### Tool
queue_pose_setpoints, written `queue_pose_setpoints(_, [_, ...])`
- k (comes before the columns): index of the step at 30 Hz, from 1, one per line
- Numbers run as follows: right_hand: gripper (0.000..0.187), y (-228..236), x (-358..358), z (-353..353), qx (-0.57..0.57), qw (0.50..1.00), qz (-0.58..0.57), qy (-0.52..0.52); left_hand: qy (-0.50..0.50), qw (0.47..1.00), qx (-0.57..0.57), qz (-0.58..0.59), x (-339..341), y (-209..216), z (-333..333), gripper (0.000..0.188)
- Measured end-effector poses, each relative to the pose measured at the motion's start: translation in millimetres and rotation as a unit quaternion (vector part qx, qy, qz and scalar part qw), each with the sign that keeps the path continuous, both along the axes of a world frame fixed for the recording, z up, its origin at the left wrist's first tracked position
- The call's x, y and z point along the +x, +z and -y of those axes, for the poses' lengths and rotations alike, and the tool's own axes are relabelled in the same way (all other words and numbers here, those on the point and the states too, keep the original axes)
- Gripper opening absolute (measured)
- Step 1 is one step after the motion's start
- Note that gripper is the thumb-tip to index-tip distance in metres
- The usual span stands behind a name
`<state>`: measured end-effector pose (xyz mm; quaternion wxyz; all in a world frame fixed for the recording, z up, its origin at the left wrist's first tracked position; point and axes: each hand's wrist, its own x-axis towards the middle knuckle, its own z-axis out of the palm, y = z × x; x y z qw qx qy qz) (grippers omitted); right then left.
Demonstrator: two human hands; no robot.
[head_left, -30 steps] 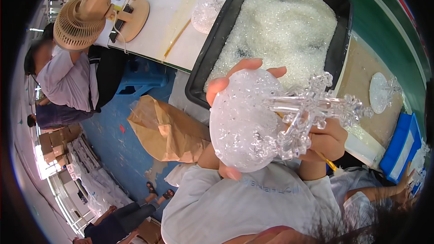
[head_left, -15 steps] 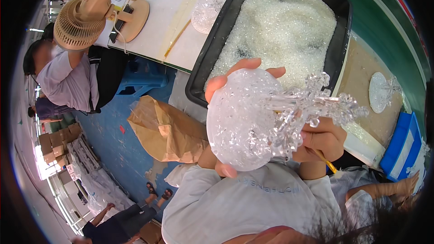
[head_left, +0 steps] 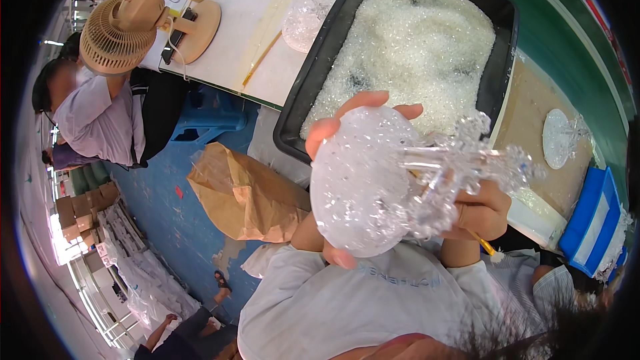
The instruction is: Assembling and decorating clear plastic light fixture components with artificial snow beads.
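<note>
White shirt (head_left: 373, 313): I log one line of pale blue lettering (head_left: 400, 276) across the chest, below the grip of the left hand (head_left: 321, 135).
Blue bin (head_left: 571, 232): right of the grip; I make out no characters.

Three clear ornaments (head_left: 360, 193), two yellow sticks (head_left: 263, 59), one black tray (head_left: 297, 107), one brown bag (head_left: 250, 193) (plus one fan (head_left: 120, 33))

The one view comes from the left of two wide fisheye cameras on the person's head, looking steeply down past the white shirt (head_left: 320, 300) at the lower edge to the fingers (head_left: 363, 99), close below mid-picture. Beyond them, the surface (head_left: 230, 57) reaches toward the top, the blue floor (head_left: 157, 193) spreads left, and straight edges bow toward the dark rim.
</note>
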<state>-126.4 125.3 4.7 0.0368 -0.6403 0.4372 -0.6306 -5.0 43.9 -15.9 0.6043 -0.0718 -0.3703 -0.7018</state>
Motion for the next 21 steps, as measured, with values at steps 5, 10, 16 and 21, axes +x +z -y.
queue_pose_setpoints(5, [0.027, -2.9, 7.1, 4.3, -0.038, 0.996, 0.077, 0.003, -0.015, 1.000, 0.011, 0.001, 1.0, -1.5, 1.7, 0.122])
queue_pose_setpoints(10, [0.029, -3.9, 7.5, 6.0, -0.052, 0.996, 0.079, 0.003, 0.004, 0.999, 0.038, -0.002, -0.8, 0.3, -2.6, 0.123])
queue_pose_setpoints(16, [0.029, 0.4, 6.7, 2.3, -0.018, 0.997, 0.069, 0.011, -0.010, 0.999, 0.031, 0.004, 2.7, -0.7, 1.2, 0.115])
queue_pose_setpoints(21, [0.022, 1.4, 4.1, 2.6, 0.017, 1.000, 0.009, -0.002, -0.033, 0.999, -0.026, 0.012, 2.4, -3.6, 5.1, 0.109])
